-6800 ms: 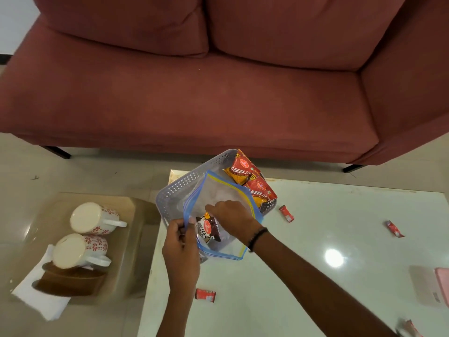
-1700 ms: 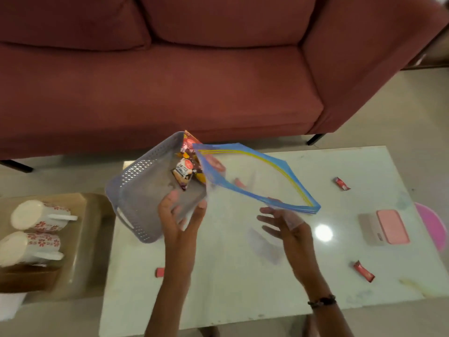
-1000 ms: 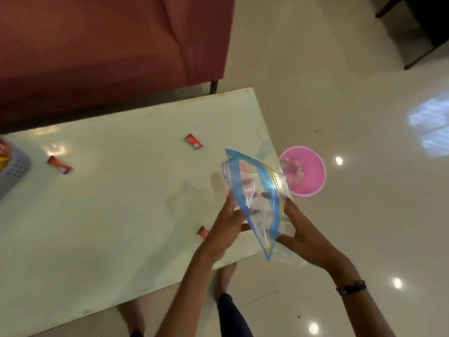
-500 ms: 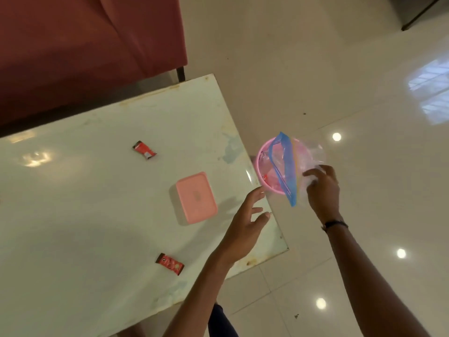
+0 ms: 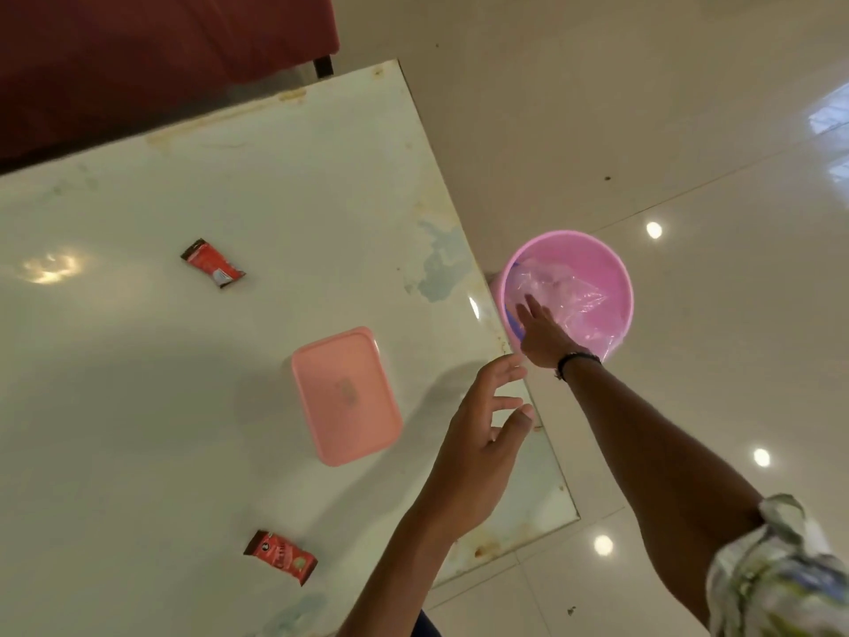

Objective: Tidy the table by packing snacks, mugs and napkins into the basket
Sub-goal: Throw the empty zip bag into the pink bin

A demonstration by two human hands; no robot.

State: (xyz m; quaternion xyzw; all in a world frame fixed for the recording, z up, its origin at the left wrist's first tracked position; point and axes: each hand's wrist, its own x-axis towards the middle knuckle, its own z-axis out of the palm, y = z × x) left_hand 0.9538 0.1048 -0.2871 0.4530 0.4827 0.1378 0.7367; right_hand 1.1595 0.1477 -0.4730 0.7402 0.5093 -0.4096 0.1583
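My right hand (image 5: pixel 541 335) reaches over the near rim of a pink bin (image 5: pixel 611 268) on the floor, fingers spread and holding nothing. A clear zip bag (image 5: pixel 567 298) lies crumpled inside the bin, just beyond my fingertips. My left hand (image 5: pixel 482 445) hovers open over the table's right edge, empty. Two small red snack packets lie on the glass table (image 5: pixel 138 406): one (image 5: pixel 212 268) at the far left, another (image 5: pixel 281 556) near the front. The basket, mugs and napkins are out of view.
A pink lidded box (image 5: pixel 345 395) sits on the table left of my left hand. A dark red sofa (image 5: pixel 151 52) stands behind the table. Glossy tiled floor (image 5: pixel 689 131) lies to the right of the table.
The view swung right from the basket to the table's right end. My right hand carried the emptied zip bag to the pink bin and let go; the left hand released it earlier.
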